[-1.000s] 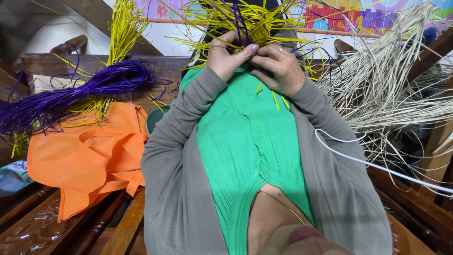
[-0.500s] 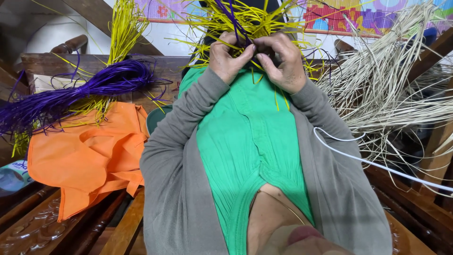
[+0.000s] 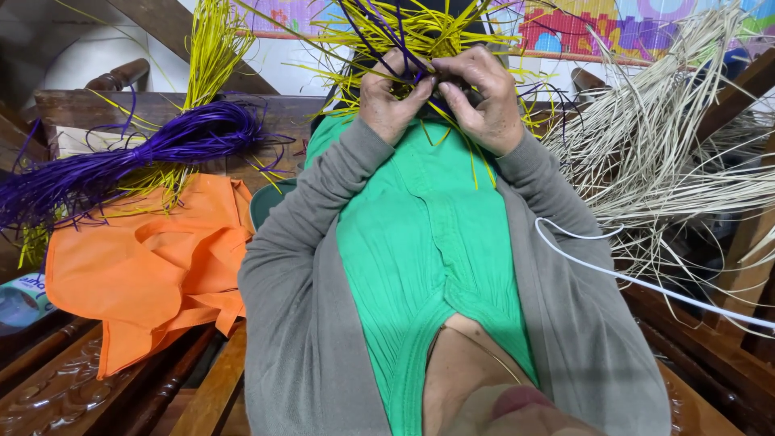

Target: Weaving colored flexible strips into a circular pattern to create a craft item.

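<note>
A woven piece of yellow and purple straw strands [image 3: 420, 32] sits in front of my chest, its loose ends fanning out upward and sideways. My left hand [image 3: 393, 97] pinches purple and yellow strands at its lower left part. My right hand [image 3: 483, 101] grips the strands just to the right, fingers curled in, thumb nearly touching the left hand's fingertips. Grey sleeves and a green top fill the middle of the view. The centre of the weave is hidden behind my fingers.
A bundle of purple strands [image 3: 129, 157] lies on an orange cloth bag [image 3: 153, 266] at the left, with a yellow strand bundle [image 3: 206, 48] above it. Pale natural straw [image 3: 670, 153] is heaped at the right. A white cord [image 3: 613, 274] crosses my right arm. A wooden bench [image 3: 64, 387] lies beneath.
Both hands have drawn closer together on the weave. My right hand's fingers curled in and shifted slightly left, and the purple strands bent between the fingers.
</note>
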